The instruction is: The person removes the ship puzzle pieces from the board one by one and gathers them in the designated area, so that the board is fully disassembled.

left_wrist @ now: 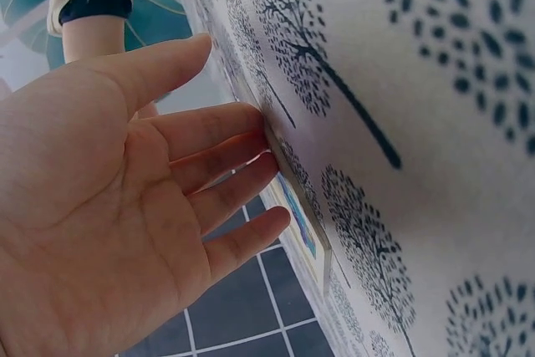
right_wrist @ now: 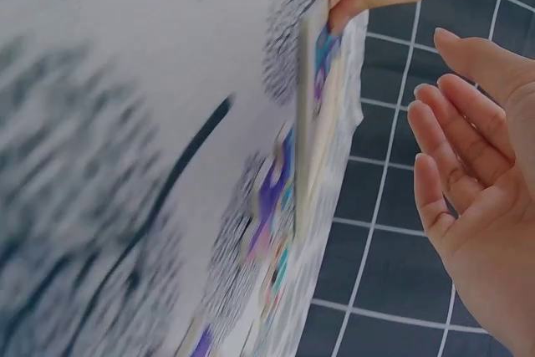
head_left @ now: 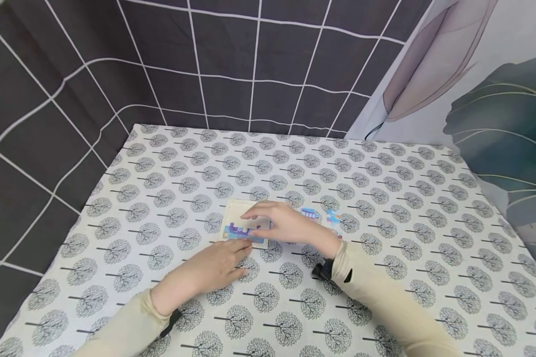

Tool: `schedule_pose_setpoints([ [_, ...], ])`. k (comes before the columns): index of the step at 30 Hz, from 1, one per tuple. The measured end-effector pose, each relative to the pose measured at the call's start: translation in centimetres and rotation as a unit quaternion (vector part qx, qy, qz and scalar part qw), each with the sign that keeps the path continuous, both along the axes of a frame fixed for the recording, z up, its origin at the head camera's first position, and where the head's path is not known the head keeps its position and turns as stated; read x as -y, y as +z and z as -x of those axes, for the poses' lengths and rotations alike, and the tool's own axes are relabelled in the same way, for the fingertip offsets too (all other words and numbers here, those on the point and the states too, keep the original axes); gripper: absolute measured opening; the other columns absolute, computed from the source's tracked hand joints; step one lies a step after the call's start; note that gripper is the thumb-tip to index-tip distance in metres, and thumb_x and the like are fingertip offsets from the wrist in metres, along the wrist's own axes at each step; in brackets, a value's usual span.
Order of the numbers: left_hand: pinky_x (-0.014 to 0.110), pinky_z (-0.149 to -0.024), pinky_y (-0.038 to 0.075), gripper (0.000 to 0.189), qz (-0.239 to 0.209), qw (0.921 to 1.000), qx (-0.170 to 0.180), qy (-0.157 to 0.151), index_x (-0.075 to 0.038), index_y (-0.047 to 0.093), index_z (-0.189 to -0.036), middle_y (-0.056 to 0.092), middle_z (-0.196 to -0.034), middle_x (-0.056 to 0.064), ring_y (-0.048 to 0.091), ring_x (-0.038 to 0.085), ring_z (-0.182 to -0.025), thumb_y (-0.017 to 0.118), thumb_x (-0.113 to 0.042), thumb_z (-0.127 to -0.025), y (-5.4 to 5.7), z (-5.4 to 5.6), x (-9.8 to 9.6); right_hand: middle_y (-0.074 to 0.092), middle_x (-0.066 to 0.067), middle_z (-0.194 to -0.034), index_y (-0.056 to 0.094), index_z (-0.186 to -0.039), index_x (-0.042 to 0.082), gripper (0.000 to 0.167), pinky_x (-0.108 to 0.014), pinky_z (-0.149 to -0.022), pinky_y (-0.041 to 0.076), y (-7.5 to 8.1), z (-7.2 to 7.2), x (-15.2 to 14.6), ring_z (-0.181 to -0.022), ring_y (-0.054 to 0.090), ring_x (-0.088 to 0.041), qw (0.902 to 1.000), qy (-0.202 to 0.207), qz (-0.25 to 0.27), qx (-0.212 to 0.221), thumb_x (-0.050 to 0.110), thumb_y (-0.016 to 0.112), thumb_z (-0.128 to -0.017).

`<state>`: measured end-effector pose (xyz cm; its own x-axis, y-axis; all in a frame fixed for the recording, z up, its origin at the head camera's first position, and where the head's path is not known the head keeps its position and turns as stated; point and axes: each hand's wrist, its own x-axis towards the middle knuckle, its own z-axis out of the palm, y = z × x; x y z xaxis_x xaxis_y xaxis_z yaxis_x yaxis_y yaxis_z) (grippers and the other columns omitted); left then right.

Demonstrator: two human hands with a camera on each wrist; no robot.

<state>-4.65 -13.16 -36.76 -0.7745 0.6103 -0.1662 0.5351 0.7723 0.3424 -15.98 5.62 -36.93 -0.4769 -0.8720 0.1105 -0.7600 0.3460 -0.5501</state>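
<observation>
A shallow cream puzzle tray (head_left: 237,209) lies on the patterned cloth, with purple and blue puzzle pieces (head_left: 237,231) fitted along its near side. My left hand (head_left: 210,267) rests its fingertips at the tray's near edge, fingers extended, as the left wrist view also shows at the tray's rim (left_wrist: 323,261). Above the tray, my right hand (head_left: 290,224) hovers with loosely bent fingers and thumb apart. Nothing shows between those fingers (right_wrist: 447,144) in the right wrist view. Part of the tray is hidden beneath the right hand.
To the right of the tray lie loose puzzle pieces, among them a blue and purple piece (head_left: 309,213) and a light blue piece (head_left: 333,216); others are partly behind the right wrist. A dark grid curtain (head_left: 223,54) hangs behind the tree-print tablecloth (head_left: 169,277).
</observation>
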Motion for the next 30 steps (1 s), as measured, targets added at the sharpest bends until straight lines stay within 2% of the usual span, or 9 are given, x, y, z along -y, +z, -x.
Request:
schedule_pose_setpoints([
  [5, 0.047, -0.110, 0.031, 0.056, 0.005, 0.9999, -0.009, -0.007, 0.006, 0.045, -0.134, 0.039, -0.144, 0.017, 0.037, 0.032, -0.132, 0.052, -0.033, -0.094, -0.1, 0.1, 0.0, 0.064, -0.001, -0.117, 0.062, -0.119, 0.012, 0.035, -0.027, -0.101, 0.044, 0.2, 0.2, 1.5, -0.111, 0.057, -0.013, 0.9998, 0.014, 0.002, -0.011, 0.022, 0.067, -0.086],
  [11, 0.046, -0.110, 0.031, 0.057, 0.015, 0.9997, -0.013, -0.011, 0.005, 0.045, -0.134, 0.039, -0.144, 0.016, 0.036, 0.031, -0.133, 0.051, -0.035, -0.094, -0.2, 0.1, 0.0, 0.064, -0.001, -0.118, 0.063, -0.119, 0.011, 0.035, -0.028, -0.102, 0.042, 0.0, 0.4, 2.7, -0.113, 0.056, -0.015, 0.9996, 0.019, -0.019, -0.003, 0.023, 0.067, -0.086],
  [18, 0.046, -0.110, 0.032, 0.056, 0.010, 0.9998, -0.015, -0.007, 0.005, 0.046, -0.133, 0.041, -0.143, 0.016, 0.038, 0.031, -0.132, 0.053, -0.033, -0.093, -0.2, 0.0, 0.1, 0.065, -0.001, -0.116, 0.064, -0.117, 0.010, 0.036, -0.027, -0.096, 0.045, -0.4, 0.8, 4.1, -0.103, 0.060, -0.013, 0.9980, 0.011, -0.063, 0.000, 0.024, 0.070, -0.084],
  [25, 0.044, -0.110, 0.032, 0.057, 0.012, 0.9997, -0.016, -0.014, 0.006, 0.045, -0.133, 0.040, -0.143, 0.018, 0.037, 0.031, -0.133, 0.052, -0.033, -0.093, -0.1, 0.1, -0.1, 0.067, -0.003, -0.110, 0.066, -0.112, 0.008, 0.034, -0.021, -0.081, 0.048, -0.7, 1.2, 4.9, -0.089, 0.060, -0.009, 0.9957, 0.010, -0.092, 0.013, 0.023, 0.071, -0.082],
  [30, 0.044, -0.111, 0.031, 0.057, 0.006, 0.9998, -0.011, -0.014, 0.008, 0.044, -0.133, 0.039, -0.143, 0.021, 0.036, 0.033, -0.133, 0.053, -0.031, -0.093, 0.1, 0.1, -0.1, 0.068, -0.002, -0.105, 0.068, -0.107, 0.008, 0.030, -0.020, -0.082, 0.047, -0.8, 1.4, 5.5, -0.089, 0.060, -0.011, 0.9941, 0.018, -0.105, 0.022, 0.023, 0.072, -0.081],
])
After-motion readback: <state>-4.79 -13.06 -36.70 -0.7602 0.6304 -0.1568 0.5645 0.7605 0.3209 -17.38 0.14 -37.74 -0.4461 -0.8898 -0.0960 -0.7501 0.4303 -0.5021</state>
